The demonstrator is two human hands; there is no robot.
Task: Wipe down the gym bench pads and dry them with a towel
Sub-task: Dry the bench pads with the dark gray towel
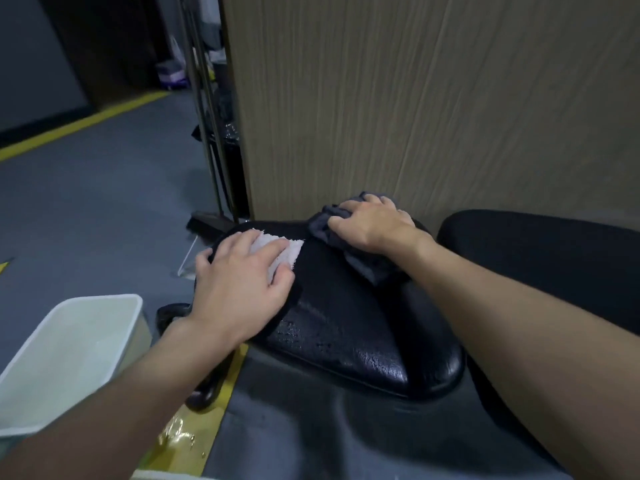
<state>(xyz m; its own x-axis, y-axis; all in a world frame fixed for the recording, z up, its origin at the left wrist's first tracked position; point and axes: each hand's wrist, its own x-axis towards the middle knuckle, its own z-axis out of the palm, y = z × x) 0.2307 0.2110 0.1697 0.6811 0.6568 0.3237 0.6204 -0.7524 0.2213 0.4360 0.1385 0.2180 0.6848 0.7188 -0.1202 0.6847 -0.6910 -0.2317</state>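
A black bench pad [346, 327] lies in front of me, its near surface shiny and wet. My left hand [239, 289] presses flat on a white towel [287, 251] at the pad's left edge. My right hand [374, 226] grips a bunched dark grey cloth [325, 225] on the pad's far end, close to the wooden wall. A second black pad [540, 251] lies to the right, partly behind my right forearm.
A white plastic basin [69, 351] stands on the floor at lower left. A wood-panel wall [433, 98] rises just behind the pad. Metal poles [204, 98] and a broom head [204, 223] stand left of the wall. Water is spilled on the yellow floor line [183, 441].
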